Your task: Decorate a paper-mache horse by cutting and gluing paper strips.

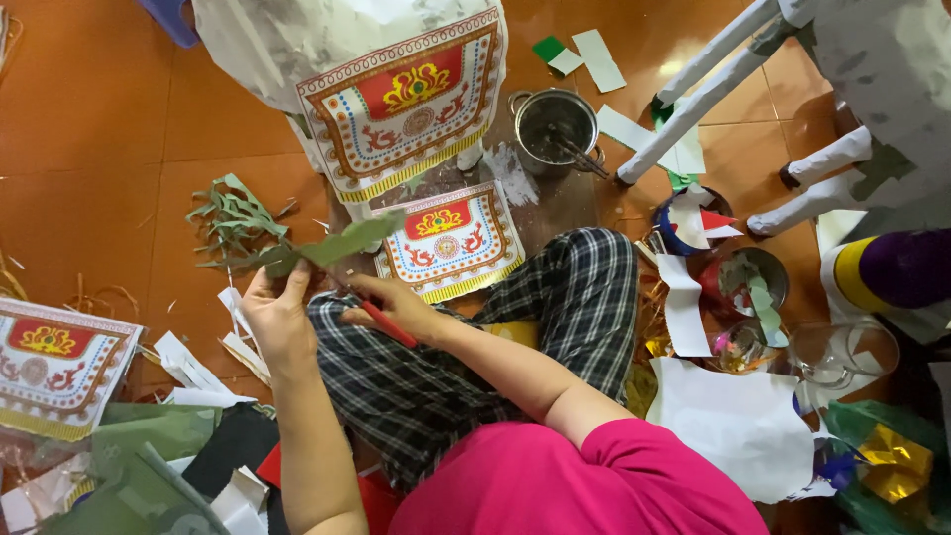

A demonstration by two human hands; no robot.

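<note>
Green paper strip (pixel 337 246) sits just left of centre in my view, above the knee of the checked trousers (pixel 475 347), and its long axis runs from low on the left to high on the right, with the far end pointing up-right toward the printed panels. On the far left I see a red and gold printed paper panel (pixel 54 367) lying flat on the orange tiled floor (pixel 89 119), and a little further right a loose heap of cut green shavings (pixel 233 223). My left hand (pixel 272 322) comes next; its fingers are pinched closed on the lower left end of the strip. Just right of it, my right hand (pixel 396 307) is closed around the red handles of a pair of scissors (pixel 381 319), whose blades reach up-left to the strip's underside; I cannot tell whether the blades are apart. Beyond the hands lies a second printed panel (pixel 446 243), and farther off a steel pot (pixel 555 124) with sticks in it. To the right are white paper sheets (pixel 738 421), a clear glass (pixel 842 352) and white papered legs (pixel 713 79).
</note>
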